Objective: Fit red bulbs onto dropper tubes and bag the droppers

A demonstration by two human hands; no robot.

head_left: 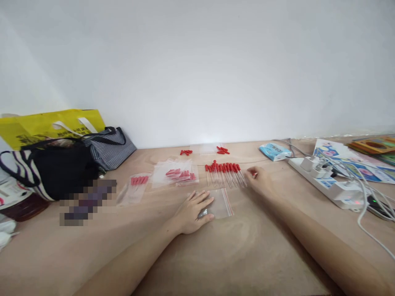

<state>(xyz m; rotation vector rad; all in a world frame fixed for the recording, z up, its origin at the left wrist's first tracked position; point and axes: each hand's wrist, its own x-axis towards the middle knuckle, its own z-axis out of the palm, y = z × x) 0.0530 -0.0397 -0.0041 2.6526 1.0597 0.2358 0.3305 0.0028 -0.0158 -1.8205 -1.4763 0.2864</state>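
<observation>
My left hand [197, 211] lies flat with its fingers spread over a clear zip bag [220, 203] with a red stripe along its right edge. Beyond that bag is a row of several clear droppers with red bulbs [226, 170], bulbs pointing away from me. At the row's right end my right hand [259, 179] is closed, fingertips pinched by a red bulb [254, 175]; the rest of that dropper is hidden. To the left, bags with red-bulbed droppers inside [180, 174] overlap in a pile. Another filled bag [138, 181] lies further left.
Loose red bulbs [186, 152] lie near the wall, with more red bulbs [222, 150] on clear plastic. On the right are a blue tissue pack [274, 151], a white power strip [327, 181] with cables, and printed sheets [354, 162]. Black [64, 168], striped [108, 148] and yellow bags [77, 119] stand left.
</observation>
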